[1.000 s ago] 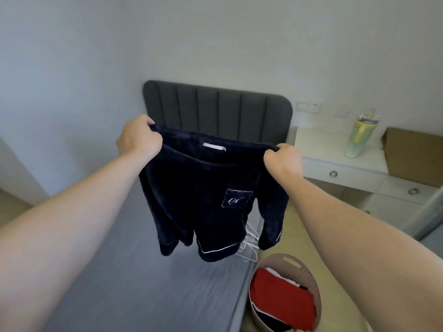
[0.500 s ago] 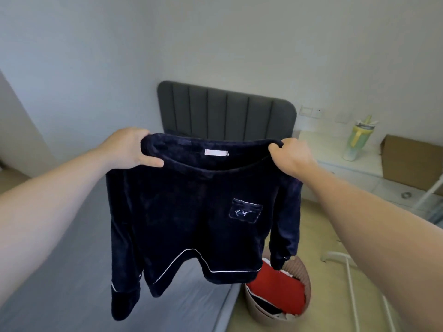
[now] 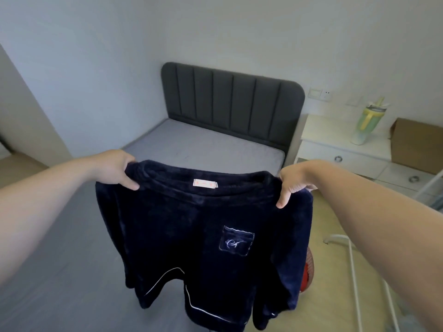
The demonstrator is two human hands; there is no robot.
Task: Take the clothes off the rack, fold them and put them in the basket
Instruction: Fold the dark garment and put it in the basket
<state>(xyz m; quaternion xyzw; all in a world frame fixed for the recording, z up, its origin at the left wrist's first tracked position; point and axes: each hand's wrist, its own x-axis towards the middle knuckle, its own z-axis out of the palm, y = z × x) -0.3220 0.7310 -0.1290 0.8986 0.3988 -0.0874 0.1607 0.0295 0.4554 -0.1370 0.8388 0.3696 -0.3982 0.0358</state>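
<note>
A dark navy fleece top (image 3: 187,238) with white piping and a chest pocket hangs spread out in front of me, above the grey bed (image 3: 191,144). My left hand (image 3: 115,170) grips its left shoulder and my right hand (image 3: 293,185) pinches its right shoulder. The basket (image 3: 309,267) stands on the floor beside the bed, almost wholly hidden behind the top; only a sliver of its rim and a red garment (image 3: 305,276) inside shows. White tubes of the rack (image 3: 354,271) stand at the lower right.
A dark padded headboard (image 3: 230,101) backs the bed. A white nightstand (image 3: 347,149) at the right carries a green tumbler (image 3: 366,123) and a cardboard box (image 3: 417,147). Beige floor runs between bed and rack.
The top has come lower and closer over the bed, now covering most of the basket. My view has tilted, showing more of the mattress and headboard.
</note>
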